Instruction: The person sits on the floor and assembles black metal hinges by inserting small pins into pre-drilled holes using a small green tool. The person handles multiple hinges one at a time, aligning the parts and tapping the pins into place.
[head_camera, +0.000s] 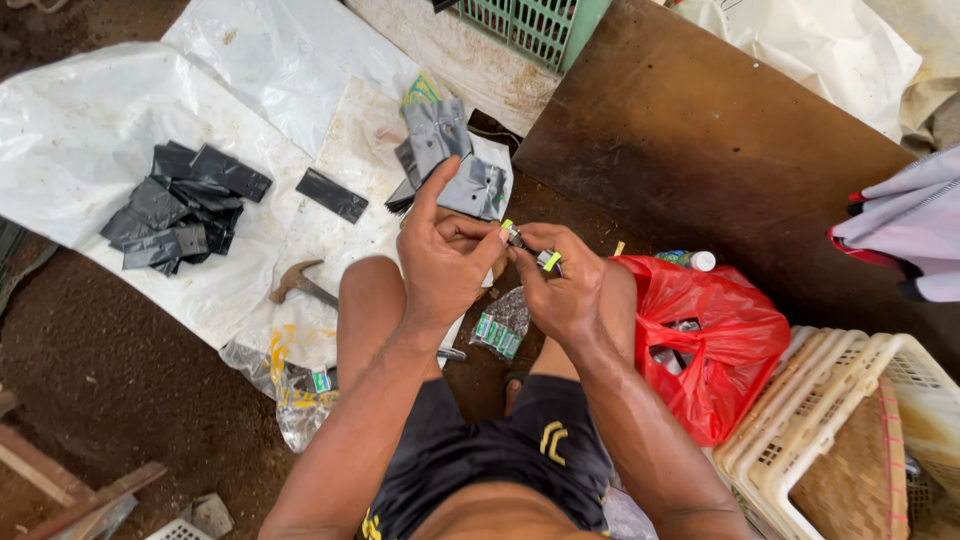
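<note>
A small green and grey part (514, 234) is held above the person's knees, pinched between the fingertips of both hands. The left hand (445, 262) closes its grip on one end, with the index finger raised. The right hand (562, 285) closes on the other end. Just behind lies a stack of grey metal plates (448, 160) on white plastic sheet (80, 130); a hammer (300, 283) lies near, a red bag (720, 340) at the right.

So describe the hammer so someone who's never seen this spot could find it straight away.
Start at the big white plastic sheet spread on the dirt at left. Along its lower edge, just left of the person's bent knee, lies the hammer. It is the only curved, rusty-brown metal tool there; the pile of black pieces higher up is flat and dark.
</note>
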